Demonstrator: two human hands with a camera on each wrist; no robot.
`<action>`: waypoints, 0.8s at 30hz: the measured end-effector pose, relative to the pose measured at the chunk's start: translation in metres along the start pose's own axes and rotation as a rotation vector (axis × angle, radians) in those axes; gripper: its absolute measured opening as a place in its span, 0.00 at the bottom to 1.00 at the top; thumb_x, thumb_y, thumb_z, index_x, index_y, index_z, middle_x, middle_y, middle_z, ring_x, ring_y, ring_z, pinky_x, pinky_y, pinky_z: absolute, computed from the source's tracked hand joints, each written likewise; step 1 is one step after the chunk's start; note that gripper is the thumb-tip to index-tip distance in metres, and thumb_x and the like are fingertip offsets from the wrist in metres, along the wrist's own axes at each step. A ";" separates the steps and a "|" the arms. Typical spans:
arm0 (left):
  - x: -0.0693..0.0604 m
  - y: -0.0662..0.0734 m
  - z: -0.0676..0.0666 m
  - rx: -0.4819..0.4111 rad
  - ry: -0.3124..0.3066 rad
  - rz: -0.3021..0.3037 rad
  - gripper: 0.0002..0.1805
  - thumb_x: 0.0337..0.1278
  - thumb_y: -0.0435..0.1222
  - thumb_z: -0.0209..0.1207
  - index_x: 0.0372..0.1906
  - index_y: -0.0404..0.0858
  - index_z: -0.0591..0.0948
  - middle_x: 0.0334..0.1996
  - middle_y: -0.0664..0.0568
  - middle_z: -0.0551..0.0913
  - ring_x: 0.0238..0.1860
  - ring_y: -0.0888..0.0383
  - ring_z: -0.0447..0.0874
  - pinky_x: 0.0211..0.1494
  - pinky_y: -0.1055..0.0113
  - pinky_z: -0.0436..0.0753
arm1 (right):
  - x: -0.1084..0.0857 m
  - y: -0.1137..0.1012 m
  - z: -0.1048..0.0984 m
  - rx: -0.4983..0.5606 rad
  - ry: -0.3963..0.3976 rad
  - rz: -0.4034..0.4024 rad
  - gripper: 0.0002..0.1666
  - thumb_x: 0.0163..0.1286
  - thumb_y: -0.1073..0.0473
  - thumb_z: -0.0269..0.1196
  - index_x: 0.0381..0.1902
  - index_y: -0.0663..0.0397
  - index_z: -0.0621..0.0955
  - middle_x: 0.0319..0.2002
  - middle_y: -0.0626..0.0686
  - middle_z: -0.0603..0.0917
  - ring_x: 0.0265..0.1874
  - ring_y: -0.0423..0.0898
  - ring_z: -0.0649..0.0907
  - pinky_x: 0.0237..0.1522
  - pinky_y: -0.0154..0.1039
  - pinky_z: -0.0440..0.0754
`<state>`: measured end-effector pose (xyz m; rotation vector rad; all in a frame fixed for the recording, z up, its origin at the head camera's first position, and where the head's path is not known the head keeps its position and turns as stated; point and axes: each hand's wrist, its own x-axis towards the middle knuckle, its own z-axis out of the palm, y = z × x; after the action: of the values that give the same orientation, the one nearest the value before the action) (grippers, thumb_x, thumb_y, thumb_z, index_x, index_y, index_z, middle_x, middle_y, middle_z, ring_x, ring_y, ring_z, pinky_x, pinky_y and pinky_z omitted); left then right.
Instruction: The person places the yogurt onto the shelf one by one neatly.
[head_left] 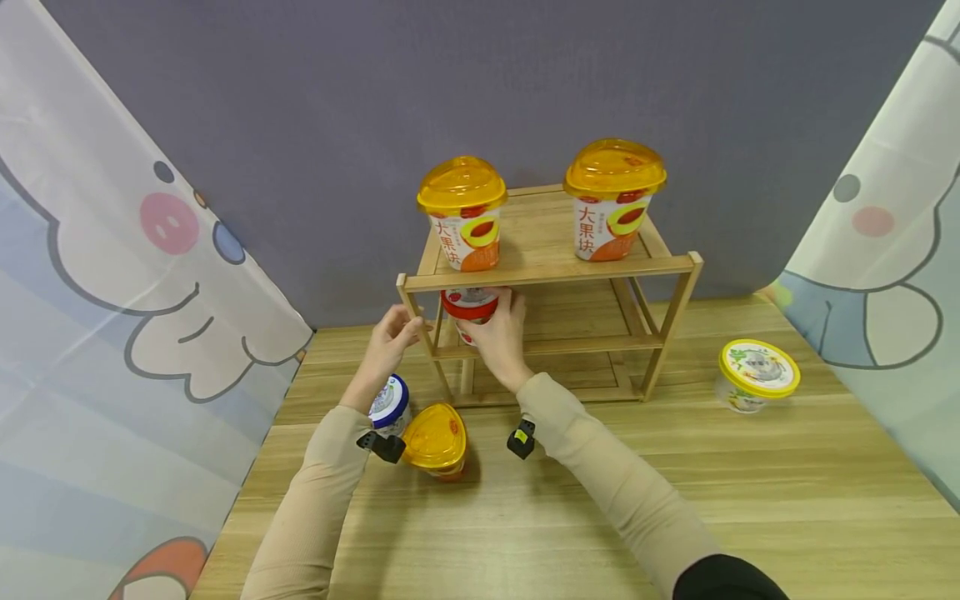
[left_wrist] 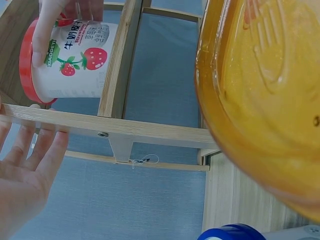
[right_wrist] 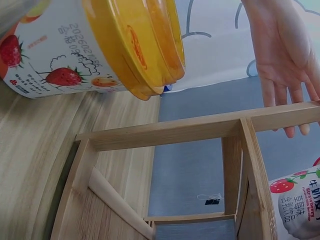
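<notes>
A wooden rack [head_left: 551, 271] stands against the back wall. On the left of its middle shelf is a white strawberry yogurt cup with a red lid [head_left: 470, 310]; my right hand [head_left: 504, 337] grips it from the right, thumb in front. In the left wrist view, the cup's strawberry print [left_wrist: 95, 58] faces the camera. My left hand [head_left: 388, 343] is beside the rack's left front post, and in the left wrist view its fairly straight fingers [left_wrist: 52, 155] reach behind that post. Whether they press on it I cannot tell.
Two orange-lidded peach cups, one left [head_left: 468, 212] and one right [head_left: 613, 200], stand on the top shelf. On the table are a blue-lidded cup [head_left: 390, 402], another orange-lidded cup [head_left: 435, 437] near my left wrist, and a yellow-lidded cup [head_left: 759, 371] far right.
</notes>
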<state>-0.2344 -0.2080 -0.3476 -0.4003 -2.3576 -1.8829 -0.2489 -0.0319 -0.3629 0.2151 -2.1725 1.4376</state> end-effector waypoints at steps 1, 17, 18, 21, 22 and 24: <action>0.001 -0.003 -0.001 -0.003 -0.001 0.002 0.14 0.63 0.37 0.47 0.48 0.31 0.67 0.44 0.31 0.72 0.41 0.64 0.75 0.55 0.53 0.69 | 0.000 0.000 0.001 -0.001 0.000 0.000 0.35 0.48 0.54 0.69 0.50 0.57 0.65 0.50 0.63 0.62 0.50 0.56 0.65 0.48 0.49 0.72; 0.004 -0.008 -0.002 -0.019 -0.001 0.025 0.13 0.62 0.39 0.48 0.45 0.34 0.68 0.43 0.34 0.74 0.46 0.52 0.75 0.54 0.53 0.70 | 0.005 0.005 0.003 0.009 0.008 -0.026 0.36 0.48 0.53 0.69 0.50 0.56 0.64 0.51 0.62 0.61 0.51 0.54 0.64 0.50 0.47 0.71; 0.004 -0.008 -0.002 -0.022 0.000 0.023 0.13 0.62 0.39 0.48 0.45 0.33 0.68 0.43 0.33 0.74 0.46 0.51 0.75 0.54 0.53 0.70 | 0.005 0.005 0.003 0.009 0.006 -0.028 0.36 0.48 0.53 0.69 0.50 0.56 0.63 0.51 0.62 0.61 0.50 0.54 0.64 0.50 0.46 0.71; 0.003 -0.008 -0.002 -0.022 -0.005 0.022 0.14 0.63 0.38 0.47 0.47 0.33 0.68 0.44 0.31 0.72 0.47 0.46 0.73 0.54 0.53 0.70 | 0.004 0.006 0.003 0.006 0.004 -0.035 0.36 0.48 0.54 0.70 0.50 0.56 0.63 0.51 0.62 0.61 0.50 0.54 0.64 0.50 0.46 0.70; 0.003 -0.008 -0.002 -0.023 -0.007 0.021 0.14 0.63 0.38 0.47 0.47 0.33 0.68 0.44 0.30 0.72 0.48 0.46 0.73 0.55 0.53 0.70 | 0.004 0.006 0.003 0.005 0.004 -0.035 0.36 0.48 0.54 0.70 0.50 0.56 0.63 0.50 0.63 0.61 0.50 0.54 0.64 0.50 0.46 0.70; 0.003 -0.008 -0.001 -0.021 -0.006 0.019 0.14 0.63 0.39 0.47 0.47 0.34 0.68 0.44 0.30 0.72 0.47 0.47 0.73 0.55 0.53 0.69 | 0.003 0.006 0.002 0.007 0.004 -0.035 0.36 0.48 0.54 0.70 0.49 0.56 0.63 0.50 0.62 0.61 0.50 0.54 0.64 0.50 0.46 0.70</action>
<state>-0.2391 -0.2105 -0.3537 -0.4300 -2.3313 -1.9023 -0.2548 -0.0310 -0.3671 0.2510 -2.1498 1.4256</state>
